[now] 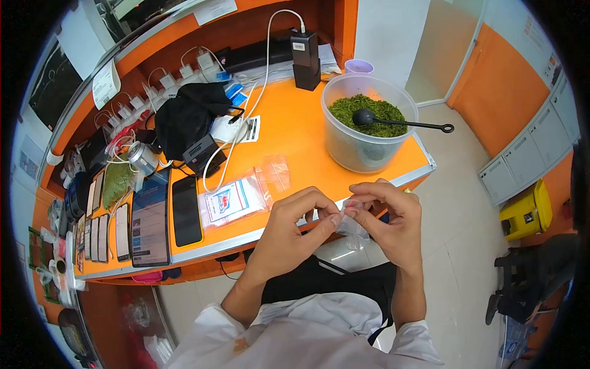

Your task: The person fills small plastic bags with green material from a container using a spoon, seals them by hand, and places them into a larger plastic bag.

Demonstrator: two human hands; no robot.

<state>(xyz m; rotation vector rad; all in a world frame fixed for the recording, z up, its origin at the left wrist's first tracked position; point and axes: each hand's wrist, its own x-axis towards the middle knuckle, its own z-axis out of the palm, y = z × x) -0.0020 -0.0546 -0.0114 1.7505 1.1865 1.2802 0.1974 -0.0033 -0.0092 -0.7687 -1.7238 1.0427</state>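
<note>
A small clear plastic bag (pixel 353 229) hangs between my two hands in front of the desk's edge. My left hand (pixel 299 229) pinches its top edge from the left, thumb against forefinger. On the other side my right hand (pixel 388 222) grips the same edge between thumb and fingers. Beyond my hands a large clear tub (pixel 356 150) of chopped green leaves (pixel 347 111) stands on the desk, with a black scoop (pixel 364 118) lying across it. Flat plastic bags (pixel 279 172) lie left of the tub, beside a pack with a printed label (pixel 227 202).
The orange desk (pixel 301 129) also bears a black phone (pixel 186 212), a tablet (pixel 150 221), several more phones, a can (pixel 142 158), a black cloth bag (pixel 190 117) and a cabled black device (pixel 306 60). A yellow bin (pixel 528 212) stands at the right.
</note>
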